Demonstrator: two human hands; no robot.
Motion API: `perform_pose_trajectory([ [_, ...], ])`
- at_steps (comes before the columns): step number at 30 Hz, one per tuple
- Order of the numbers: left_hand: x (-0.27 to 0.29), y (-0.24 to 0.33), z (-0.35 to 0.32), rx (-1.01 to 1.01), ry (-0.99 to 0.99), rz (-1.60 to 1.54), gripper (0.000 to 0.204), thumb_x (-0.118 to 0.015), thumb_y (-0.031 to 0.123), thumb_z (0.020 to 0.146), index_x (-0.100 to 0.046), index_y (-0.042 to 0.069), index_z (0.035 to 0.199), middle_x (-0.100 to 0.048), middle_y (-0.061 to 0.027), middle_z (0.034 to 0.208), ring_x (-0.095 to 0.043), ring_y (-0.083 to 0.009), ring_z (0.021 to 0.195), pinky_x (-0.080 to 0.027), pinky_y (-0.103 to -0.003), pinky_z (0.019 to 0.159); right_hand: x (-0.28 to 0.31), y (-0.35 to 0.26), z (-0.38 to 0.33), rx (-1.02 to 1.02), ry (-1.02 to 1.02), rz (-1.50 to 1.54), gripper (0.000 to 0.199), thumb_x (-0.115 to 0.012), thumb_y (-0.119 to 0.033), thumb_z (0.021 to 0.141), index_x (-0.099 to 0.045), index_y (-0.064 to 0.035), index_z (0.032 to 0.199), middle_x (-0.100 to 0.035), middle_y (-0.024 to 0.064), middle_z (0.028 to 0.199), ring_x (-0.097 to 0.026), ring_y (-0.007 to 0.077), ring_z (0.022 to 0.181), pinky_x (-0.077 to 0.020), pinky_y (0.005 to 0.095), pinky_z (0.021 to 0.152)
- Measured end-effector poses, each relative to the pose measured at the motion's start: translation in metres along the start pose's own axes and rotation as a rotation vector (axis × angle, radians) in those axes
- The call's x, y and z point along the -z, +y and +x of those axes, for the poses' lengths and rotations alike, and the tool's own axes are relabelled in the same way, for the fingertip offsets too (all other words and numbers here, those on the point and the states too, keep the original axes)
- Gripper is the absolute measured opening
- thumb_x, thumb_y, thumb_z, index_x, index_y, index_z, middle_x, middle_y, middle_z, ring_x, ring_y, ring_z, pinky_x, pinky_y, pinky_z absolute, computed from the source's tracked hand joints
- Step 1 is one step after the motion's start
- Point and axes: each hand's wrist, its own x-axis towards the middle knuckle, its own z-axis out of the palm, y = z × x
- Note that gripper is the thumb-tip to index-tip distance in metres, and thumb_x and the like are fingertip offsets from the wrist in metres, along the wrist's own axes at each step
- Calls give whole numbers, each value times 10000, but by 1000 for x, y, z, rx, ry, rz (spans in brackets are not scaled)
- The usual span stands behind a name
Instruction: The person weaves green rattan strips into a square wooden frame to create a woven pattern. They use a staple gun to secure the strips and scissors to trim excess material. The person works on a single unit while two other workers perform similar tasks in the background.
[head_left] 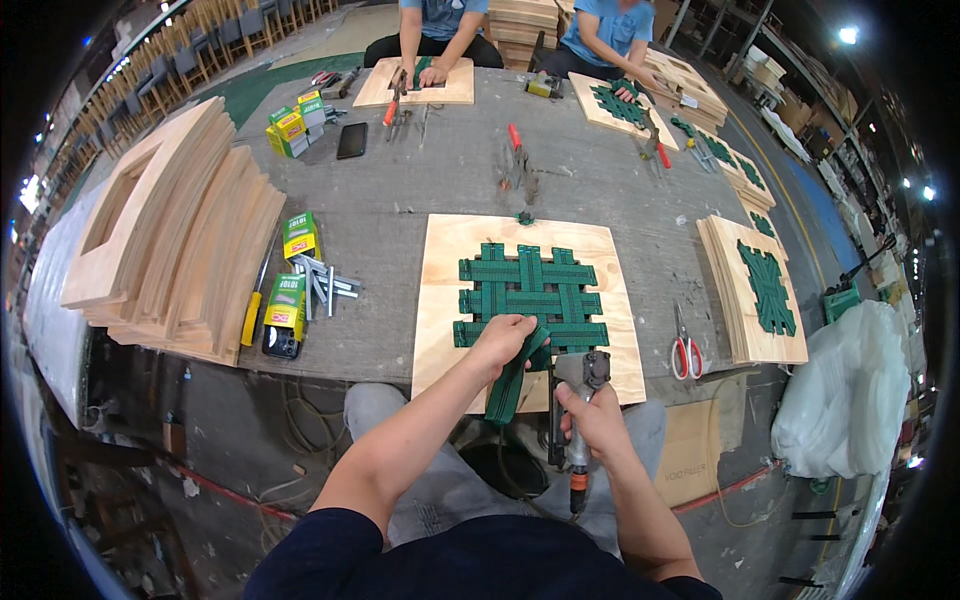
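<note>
On the table edge before me lies a square plywood board [612, 260] with green webbing [528, 298] woven over its middle. My left hand [502, 345] is closed on a loose green webbing strap [508, 390] at the board's near side, and the strap's tail hangs past the edge. A pneumatic staple gun [592, 368] is gripped in my right hand [596, 418], its nose just right of the strap. Whether the nose touches the board, I cannot tell. An orange-collared air fitting [578, 482] sits at the gun's lower end.
Plywood frames [190, 260] are stacked at left, beside staple boxes [287, 300], loose staple strips [325, 280] and a yellow-handled screwdriver [251, 318]. Red-handled scissors [686, 356] and webbed boards [752, 290] lie at right. Pliers [516, 150] lie ahead; two people work across the table.
</note>
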Motion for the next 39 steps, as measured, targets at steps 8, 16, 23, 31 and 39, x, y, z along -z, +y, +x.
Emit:
perform_pose_trajectory([
  [8, 6, 1, 6, 42, -44, 27, 308, -521, 296, 1084, -665, 28, 1135, -763, -64, 1018, -662, -136, 758, -506, -294, 536, -4, 2, 8, -13, 5, -55, 236, -730, -212, 977, -631, -16, 1065, -646, 23, 772, -570, 102, 518, -448, 271, 436],
  [16, 9, 1, 8, 58, -77, 2, 301, -520, 291, 1085, -658, 31, 1148, -761, -67, 1032, -659, -137, 770, -502, -301, 541, -8, 1, 10, -63, 16, -143, 151, -712, -167, 981, -636, -40, 1011, -635, 3, 743, -543, 90, 498, -440, 274, 438],
  [23, 11, -1, 10, 40, -61, -8, 309, -519, 286, 1083, -658, 17, 1146, -761, -77, 1018, -652, -150, 739, -512, -323, 562, -13, -2, 12, -57, -7, -129, 224, -727, -186, 963, -602, -32, 1067, -604, 2, 714, -547, 85, 502, -447, 268, 433],
  [31, 12, -3, 12, 53, -53, 20, 320, -513, 297, 1088, -643, 25, 1194, -771, -74, 1062, -650, -146, 763, -501, -336, 576, -21, -4, 13, -64, -26, -155, 286, -740, -178, 952, -573, -37, 1136, -602, 7, 716, -551, 90, 503, -445, 271, 428],
  [39, 7, -3, 10, 11, -18, 38, 342, -521, 289, 1078, -680, -10, 1123, -770, -73, 997, -616, -157, 652, -528, -344, 591, -20, 0, 13, -65, -72, -144, 305, -746, -193, 944, -603, -30, 1159, -616, 18, 754, -562, 109, 517, -462, 285, 446],
])
